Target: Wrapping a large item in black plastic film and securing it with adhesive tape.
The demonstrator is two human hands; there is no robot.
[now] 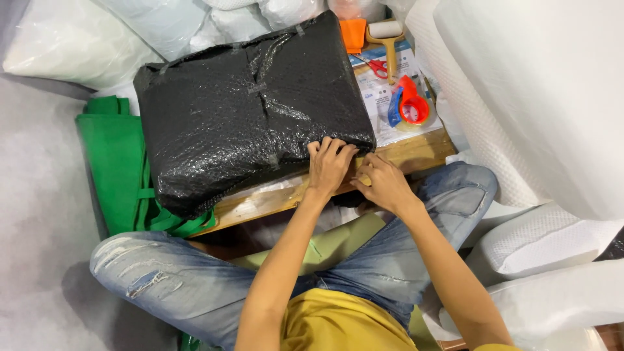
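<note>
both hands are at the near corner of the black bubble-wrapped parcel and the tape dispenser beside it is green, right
Not quite. In the head view the tape dispenser is red and blue, not green. The rest holds: the left hand and right hand are at the near corner of the black parcel.

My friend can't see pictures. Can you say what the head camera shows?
A seated person's left hand and right hand press the near corner of a big black bubble-wrapped parcel on a low wooden table.
</note>
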